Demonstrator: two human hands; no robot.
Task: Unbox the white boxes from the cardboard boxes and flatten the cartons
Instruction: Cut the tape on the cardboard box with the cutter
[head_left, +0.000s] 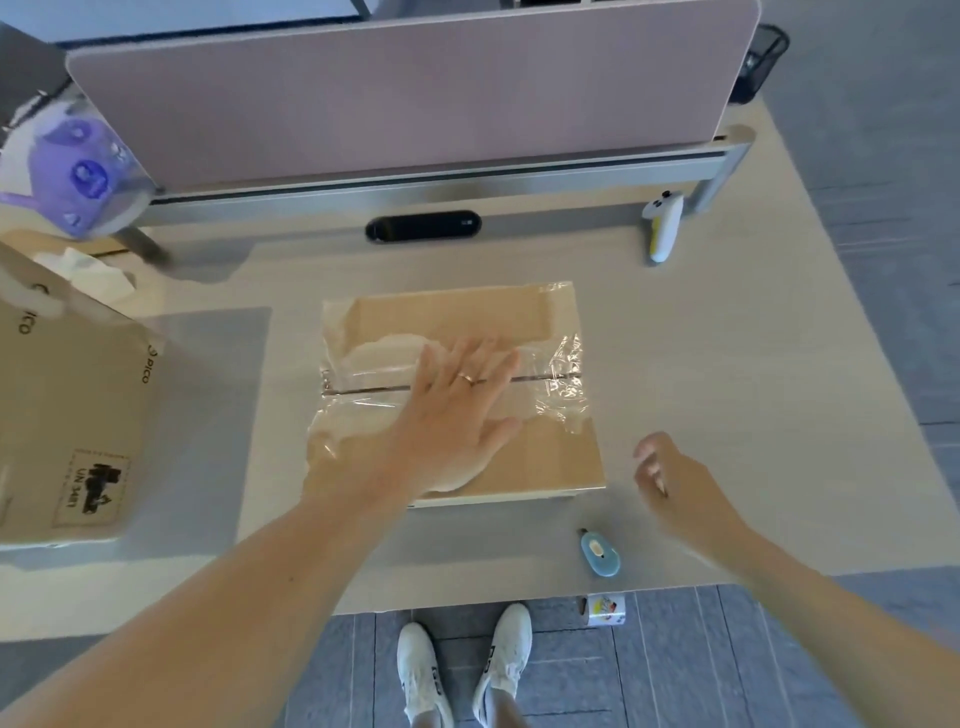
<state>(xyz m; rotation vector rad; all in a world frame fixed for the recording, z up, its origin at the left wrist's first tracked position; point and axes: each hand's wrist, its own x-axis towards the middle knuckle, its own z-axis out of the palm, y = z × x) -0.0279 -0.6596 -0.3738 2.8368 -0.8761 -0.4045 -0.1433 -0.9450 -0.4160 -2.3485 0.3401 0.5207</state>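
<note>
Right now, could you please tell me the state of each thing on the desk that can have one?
Carton: closed, seam taped.
Tape: crinkled, partly loose.
Left hand: flat, pressing on carton.
Right hand: loosely curled, holds nothing.
Cutter: lying unheld on desk.
Side box: flap up, white paper showing.
</note>
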